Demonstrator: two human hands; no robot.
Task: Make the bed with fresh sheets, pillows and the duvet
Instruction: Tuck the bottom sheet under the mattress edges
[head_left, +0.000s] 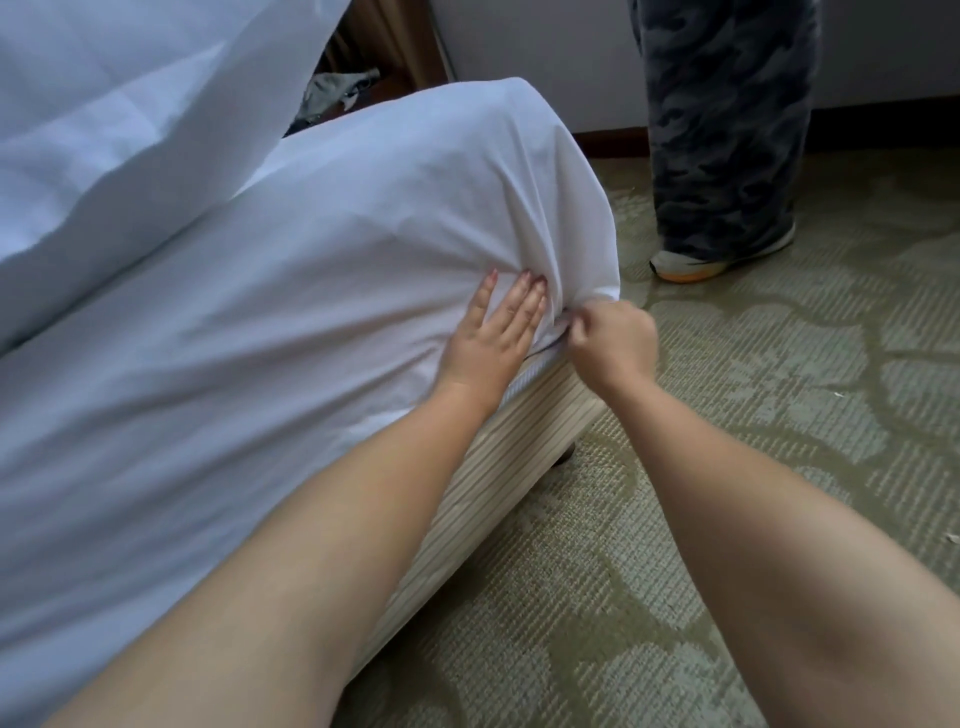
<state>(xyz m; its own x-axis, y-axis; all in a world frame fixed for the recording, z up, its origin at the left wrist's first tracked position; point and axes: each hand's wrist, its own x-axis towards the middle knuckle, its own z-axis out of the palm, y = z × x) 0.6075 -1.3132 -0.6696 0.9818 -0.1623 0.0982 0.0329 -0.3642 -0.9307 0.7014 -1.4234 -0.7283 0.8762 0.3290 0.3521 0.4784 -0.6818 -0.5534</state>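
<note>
A second person's camouflage-trousered leg (727, 130) on patterned carpet (753, 441).

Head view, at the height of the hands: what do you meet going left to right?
White sheet over the mattress → left hand, flat on the sheet → right hand, pinching the sheet's gathered corner → patterned carpet. Further back, another person's camouflage trouser leg and shoe stand right of the bed corner.
</note>
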